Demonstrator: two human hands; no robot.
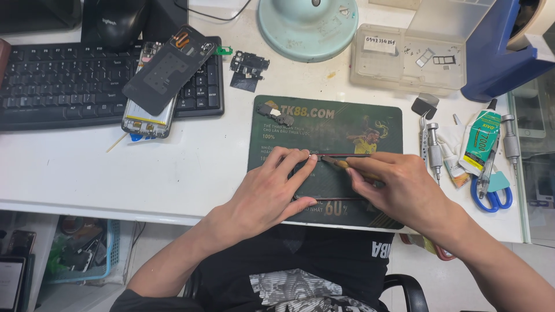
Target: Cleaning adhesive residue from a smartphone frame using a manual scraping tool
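Both my hands press on a dark phone frame (pixel 329 176) lying at the near middle of the green mat (pixel 272 127): left hand (pixel 272 193) spread flat, right hand (pixel 399 185) pinching a thin tool (pixel 341 164) against its far edge. The frame's long axis runs left to right across the mat. I judge the tool could slip and gouge the edge if I push too hard.

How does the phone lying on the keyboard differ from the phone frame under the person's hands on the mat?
The opened silver-edged phone lies untouched across the black keyboard, with a loose dark back cover propped over it. The thin dark phone frame lies flat on the dark green mat, pinned by the left hand while the right hand works a yellow-handled tool along its edge. Both are taken apart.
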